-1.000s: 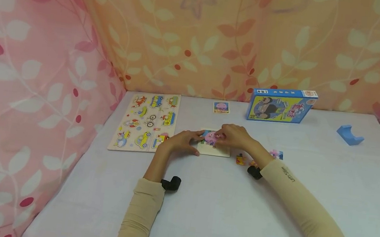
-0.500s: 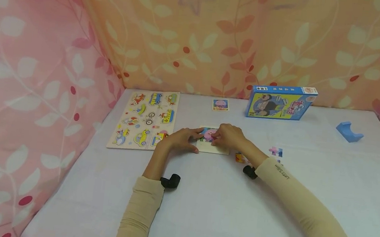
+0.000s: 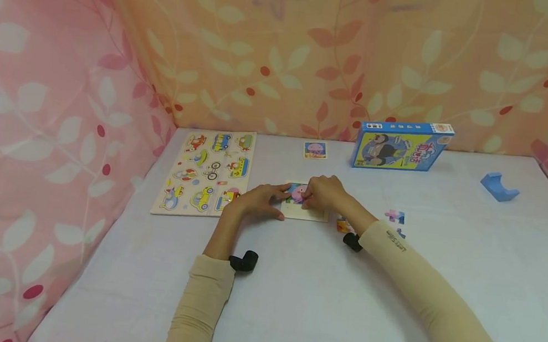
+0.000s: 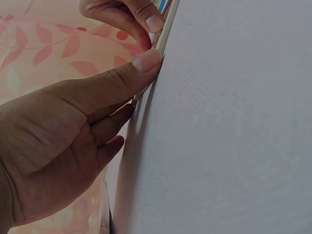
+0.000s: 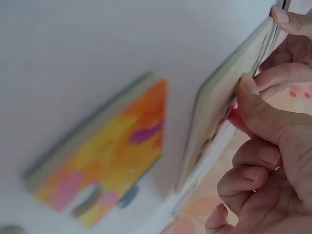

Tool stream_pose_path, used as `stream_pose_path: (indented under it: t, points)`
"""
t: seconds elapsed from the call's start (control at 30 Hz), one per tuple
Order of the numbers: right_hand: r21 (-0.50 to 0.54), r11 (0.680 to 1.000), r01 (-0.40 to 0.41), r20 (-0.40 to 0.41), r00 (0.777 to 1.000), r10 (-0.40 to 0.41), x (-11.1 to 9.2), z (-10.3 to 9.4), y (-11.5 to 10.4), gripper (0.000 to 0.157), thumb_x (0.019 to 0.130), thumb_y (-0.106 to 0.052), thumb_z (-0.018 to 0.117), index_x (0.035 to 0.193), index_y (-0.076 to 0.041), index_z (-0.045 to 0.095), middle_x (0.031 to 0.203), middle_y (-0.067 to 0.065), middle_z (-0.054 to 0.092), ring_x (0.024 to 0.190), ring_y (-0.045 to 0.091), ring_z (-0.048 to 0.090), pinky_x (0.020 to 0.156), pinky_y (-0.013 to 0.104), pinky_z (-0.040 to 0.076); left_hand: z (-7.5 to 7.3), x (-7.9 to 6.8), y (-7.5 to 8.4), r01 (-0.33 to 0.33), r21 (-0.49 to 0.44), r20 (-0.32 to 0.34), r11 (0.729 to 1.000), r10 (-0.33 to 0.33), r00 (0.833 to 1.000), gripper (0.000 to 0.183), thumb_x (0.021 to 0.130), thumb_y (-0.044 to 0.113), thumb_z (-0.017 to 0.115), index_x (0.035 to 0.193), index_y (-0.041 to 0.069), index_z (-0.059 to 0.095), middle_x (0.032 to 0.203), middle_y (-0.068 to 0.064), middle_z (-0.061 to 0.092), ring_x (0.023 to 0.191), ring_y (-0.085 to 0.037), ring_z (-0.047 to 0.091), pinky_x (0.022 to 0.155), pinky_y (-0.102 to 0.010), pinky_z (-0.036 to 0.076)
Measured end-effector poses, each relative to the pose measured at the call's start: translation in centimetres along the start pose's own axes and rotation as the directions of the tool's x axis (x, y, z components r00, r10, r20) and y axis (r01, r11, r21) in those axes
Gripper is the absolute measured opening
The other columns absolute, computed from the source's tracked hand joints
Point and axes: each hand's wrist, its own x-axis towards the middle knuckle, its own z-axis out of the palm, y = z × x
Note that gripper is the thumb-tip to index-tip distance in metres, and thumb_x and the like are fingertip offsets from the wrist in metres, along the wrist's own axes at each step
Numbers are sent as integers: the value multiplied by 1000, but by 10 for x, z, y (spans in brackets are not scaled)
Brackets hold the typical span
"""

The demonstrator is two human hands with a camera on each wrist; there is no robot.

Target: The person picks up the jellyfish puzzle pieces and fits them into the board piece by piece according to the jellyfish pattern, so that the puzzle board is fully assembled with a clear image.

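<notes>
A small pale jigsaw tray lies mid-table, its upper part filled with a pink pig picture. My left hand grips the tray's left side; its thumb lies on the near edge in the left wrist view. Over the tray my right hand pinches a puzzle piece with thumb and forefinger, mostly hidden by the fingers. Its other fingers are curled in, as the right wrist view shows. An orange-yellow puzzle piece lies on the cloth beside the tray, partly behind the right wrist in the head view.
Farther right lie a pink-and-blue piece and another piece partly behind the sleeve. A wooden vehicle puzzle board is at left. Toward the back are a small pig picture card, a blue box and a blue U-shaped block.
My right hand and forearm have shifted slightly left over the tray, covering more of the orange piece. The left hand keeps its hold. The whole head view has drifted a little.
</notes>
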Motion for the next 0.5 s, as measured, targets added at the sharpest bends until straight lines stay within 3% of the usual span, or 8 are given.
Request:
stream_pose_path:
  t: [0.2, 0.3, 0.4, 0.5]
  points:
    - [121, 993, 14, -2, 1000, -14, -6, -2, 18, 40, 78, -37, 71, 111, -16, 67, 113, 9, 66, 84, 19, 57, 69, 32, 38, -1, 0, 0, 12, 10, 12, 1000, -12, 1000, 65, 75, 29, 75, 133, 13, 48, 150, 5, 28, 140, -19, 23, 114, -37, 21]
    - [202, 979, 12, -14, 1000, -9, -13, -6, 36, 39, 79, -34, 71, 113, -14, 67, 91, 10, 69, 71, 16, 48, 60, 27, 32, 0, 1, 0, 7, 14, 22, 1000, -7, 1000, 66, 75, 30, 74, 133, 14, 48, 151, 5, 27, 140, -19, 22, 115, -37, 20]
    - [233, 973, 5, -34, 999, 3, -24, -13, 53, 38, 80, -29, 70, 114, -11, 67, 63, 5, 53, 61, 16, 41, 56, 26, 29, 0, 1, 0, 10, 12, 22, 1000, -10, 1000, 66, 75, 29, 75, 133, 15, 48, 151, 7, 28, 141, -18, 21, 115, -37, 20]
    - [229, 973, -17, -44, 999, 28, -35, -18, 70, 38, 82, -28, 68, 115, -9, 65, 57, 0, 43, 58, 15, 37, 55, 26, 28, -1, 0, -1, 23, 5, 17, 1000, -23, 1000, 65, 75, 28, 75, 133, 15, 48, 150, 8, 28, 141, -18, 21, 115, -37, 20]
